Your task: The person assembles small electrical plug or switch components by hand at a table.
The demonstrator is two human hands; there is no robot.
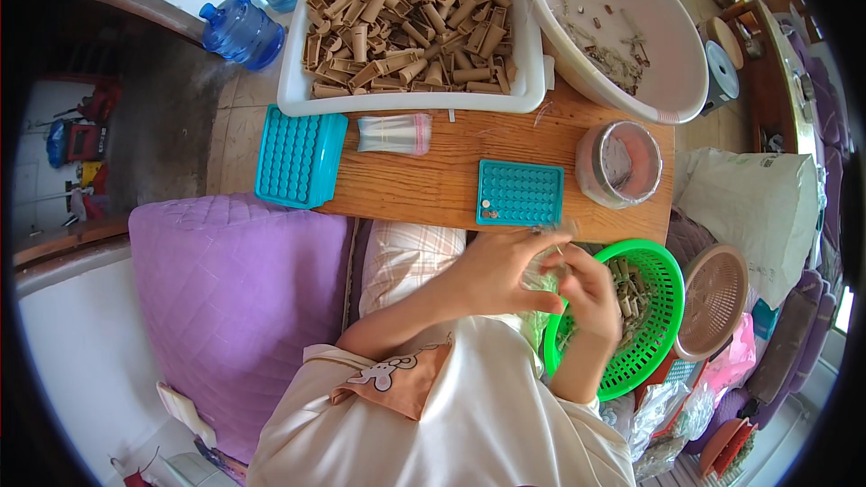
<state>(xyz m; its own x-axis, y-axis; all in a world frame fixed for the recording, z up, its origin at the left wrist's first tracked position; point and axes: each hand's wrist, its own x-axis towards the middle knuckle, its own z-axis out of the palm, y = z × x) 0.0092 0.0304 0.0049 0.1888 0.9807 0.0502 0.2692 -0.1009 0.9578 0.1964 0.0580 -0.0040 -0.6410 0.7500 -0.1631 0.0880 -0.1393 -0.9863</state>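
My left hand (492, 272) and right hand (588, 296) nearly meet; blur hides whether they grip anything. The blue tray (528, 194) lies just beyond, on the desk (406, 188), the green basket (667, 334) beside my right.

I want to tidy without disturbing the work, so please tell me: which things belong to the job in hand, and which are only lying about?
Probably in use:
teal tray, just beyond the left hand
green basket, beside the right hand
tub of brown pieces, possibly

Probably just lying about:
water bottles
white sack
brown basket
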